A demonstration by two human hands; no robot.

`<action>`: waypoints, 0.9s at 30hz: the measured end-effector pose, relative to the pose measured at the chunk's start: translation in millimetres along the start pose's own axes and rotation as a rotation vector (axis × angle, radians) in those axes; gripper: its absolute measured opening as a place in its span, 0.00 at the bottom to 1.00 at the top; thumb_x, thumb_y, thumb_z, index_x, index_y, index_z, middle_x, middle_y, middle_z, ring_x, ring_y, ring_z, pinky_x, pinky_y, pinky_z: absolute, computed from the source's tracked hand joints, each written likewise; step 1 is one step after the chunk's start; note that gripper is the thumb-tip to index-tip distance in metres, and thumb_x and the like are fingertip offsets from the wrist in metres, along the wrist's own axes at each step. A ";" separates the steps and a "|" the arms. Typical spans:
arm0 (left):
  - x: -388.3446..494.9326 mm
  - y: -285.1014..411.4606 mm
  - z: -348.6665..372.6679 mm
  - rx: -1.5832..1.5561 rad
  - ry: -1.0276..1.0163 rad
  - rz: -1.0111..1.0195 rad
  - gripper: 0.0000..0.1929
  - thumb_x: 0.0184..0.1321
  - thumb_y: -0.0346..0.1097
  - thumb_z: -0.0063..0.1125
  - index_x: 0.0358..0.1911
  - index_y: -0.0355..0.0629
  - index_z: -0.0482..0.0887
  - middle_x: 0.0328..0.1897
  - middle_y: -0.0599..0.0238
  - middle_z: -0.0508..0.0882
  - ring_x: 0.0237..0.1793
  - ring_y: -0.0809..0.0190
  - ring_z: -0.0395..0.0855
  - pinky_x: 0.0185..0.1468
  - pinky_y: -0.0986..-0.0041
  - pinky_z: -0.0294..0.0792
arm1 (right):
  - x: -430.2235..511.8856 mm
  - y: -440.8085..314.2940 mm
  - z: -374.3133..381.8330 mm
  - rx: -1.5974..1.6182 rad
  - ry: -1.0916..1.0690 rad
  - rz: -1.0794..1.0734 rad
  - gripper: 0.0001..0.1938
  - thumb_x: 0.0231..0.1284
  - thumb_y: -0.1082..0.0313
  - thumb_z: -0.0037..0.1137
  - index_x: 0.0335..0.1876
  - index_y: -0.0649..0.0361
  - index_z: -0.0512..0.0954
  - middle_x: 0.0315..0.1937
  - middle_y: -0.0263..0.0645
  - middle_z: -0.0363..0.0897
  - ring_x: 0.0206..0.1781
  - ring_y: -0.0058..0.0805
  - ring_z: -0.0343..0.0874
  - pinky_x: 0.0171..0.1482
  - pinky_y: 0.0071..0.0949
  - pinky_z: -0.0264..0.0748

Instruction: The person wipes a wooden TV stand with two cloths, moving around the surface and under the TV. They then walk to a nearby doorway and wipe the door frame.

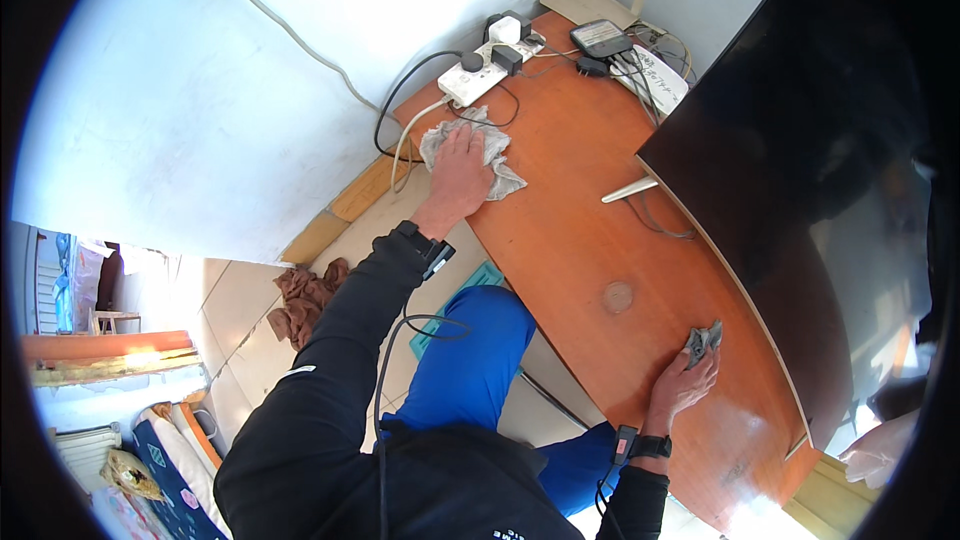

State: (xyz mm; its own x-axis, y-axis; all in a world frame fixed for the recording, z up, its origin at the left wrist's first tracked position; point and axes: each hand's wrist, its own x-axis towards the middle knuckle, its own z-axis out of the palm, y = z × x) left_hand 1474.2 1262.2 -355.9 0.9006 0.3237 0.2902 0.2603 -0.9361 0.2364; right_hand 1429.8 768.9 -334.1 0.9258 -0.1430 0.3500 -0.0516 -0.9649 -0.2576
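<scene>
My left hand (461,172) lies flat on a crumpled light-grey cloth (506,178), pressing it to the left edge of a reddish-brown wooden desk (555,240), just below a white power strip (469,84). A smaller, bunched grey cloth (703,343) is gripped between the fingers of my right hand (686,382), on the desk's lower right part. Between the hands, a round pale mark shows on the wood. A large black television screen (750,187) stands at the right on thin metal feet (628,190).
A black device (600,39), a white box (652,82) bearing writing and a router (589,4) sit among cables at the desk's far end. Black and white cords hang over its left edge. A brown cloth (306,301) lies on the tiled floor, near a turquoise plastic stool (480,277).
</scene>
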 end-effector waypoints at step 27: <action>-82.0 16.1 -54.1 -0.078 -0.152 0.158 0.30 0.57 0.32 0.61 0.65 0.29 0.76 0.71 0.40 0.74 0.73 0.38 0.68 0.75 0.53 0.62 | 0.8 4.4 2.5 0.015 -0.065 0.087 0.24 0.68 0.58 0.55 0.64 0.64 0.75 0.71 0.47 0.70 0.72 0.52 0.67 0.72 0.51 0.61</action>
State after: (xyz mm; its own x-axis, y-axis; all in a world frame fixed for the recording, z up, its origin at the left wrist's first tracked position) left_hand 1385.7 1228.1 -325.8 0.9717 0.1436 0.1873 0.0893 -0.9583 0.2715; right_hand 1431.2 765.1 -337.1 0.9404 -0.2114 0.2665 -0.1280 -0.9458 -0.2986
